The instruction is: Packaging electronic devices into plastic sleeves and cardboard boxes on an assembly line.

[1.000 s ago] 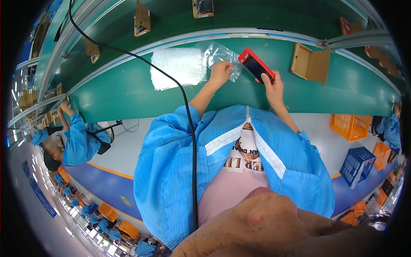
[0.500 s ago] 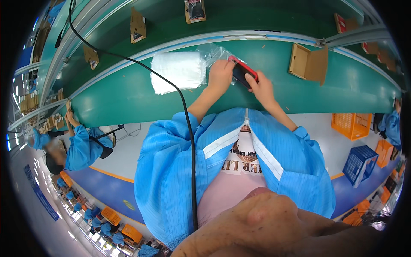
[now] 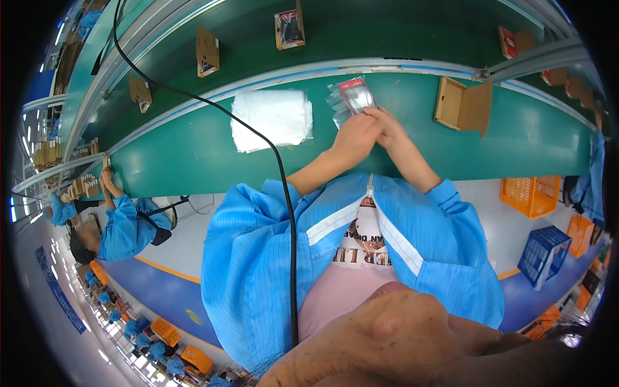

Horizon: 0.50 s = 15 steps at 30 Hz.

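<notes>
A clear plastic bag (image 3: 363,100) lies over the green bench, holding a flat thing with a red end (image 3: 352,84); its kind cannot be made out through the film. At the near end of the bag my two hands meet. My left hand (image 3: 355,137) is closed on the bag's edge, its fingertips partly hidden. Beside it, my right hand (image 3: 389,129) pinches the same edge, with the fingers close against the left hand. To the left of the bag sits a stack of clear plastic bags (image 3: 271,120).
An open cardboard box (image 3: 451,103) stands right of my hands. Beyond the metal rail, several open boxes, one of them a filled box (image 3: 289,31), rest on a green belt. A black cable (image 3: 284,187) hangs across the view. Orange crates (image 3: 530,195) and a blue crate (image 3: 543,255) stand on the floor.
The red and black thing, earlier held in my right hand at the bag's mouth, is now inside the bag. Both hands have come together at the bag's near end.
</notes>
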### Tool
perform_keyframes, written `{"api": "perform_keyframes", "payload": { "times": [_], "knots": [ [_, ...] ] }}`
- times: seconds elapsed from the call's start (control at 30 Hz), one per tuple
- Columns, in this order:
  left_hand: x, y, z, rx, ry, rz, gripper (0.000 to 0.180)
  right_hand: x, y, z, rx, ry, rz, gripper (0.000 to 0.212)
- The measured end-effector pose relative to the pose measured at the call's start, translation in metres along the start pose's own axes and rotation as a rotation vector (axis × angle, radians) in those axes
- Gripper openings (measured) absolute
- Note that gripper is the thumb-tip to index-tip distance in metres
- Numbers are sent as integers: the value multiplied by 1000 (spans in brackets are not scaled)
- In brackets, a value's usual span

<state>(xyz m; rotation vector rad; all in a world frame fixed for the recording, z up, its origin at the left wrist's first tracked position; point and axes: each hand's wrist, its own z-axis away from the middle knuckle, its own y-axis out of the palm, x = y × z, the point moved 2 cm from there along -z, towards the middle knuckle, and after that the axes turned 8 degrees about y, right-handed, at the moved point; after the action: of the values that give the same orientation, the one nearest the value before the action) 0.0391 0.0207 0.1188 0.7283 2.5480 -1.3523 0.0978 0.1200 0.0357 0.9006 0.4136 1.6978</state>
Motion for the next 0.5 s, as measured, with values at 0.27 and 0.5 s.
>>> {"api": "perform_keyframes", "payload": {
  "times": [0.27, 0.5],
  "knots": [
    [53, 29, 83, 206, -397, -348, 36, 24, -3, -5, 87, 13, -174, 19],
    [58, 1, 7, -181, -773, 1, 42, 59, 5, 52, 130, -130, 137, 33]
  ]
}}
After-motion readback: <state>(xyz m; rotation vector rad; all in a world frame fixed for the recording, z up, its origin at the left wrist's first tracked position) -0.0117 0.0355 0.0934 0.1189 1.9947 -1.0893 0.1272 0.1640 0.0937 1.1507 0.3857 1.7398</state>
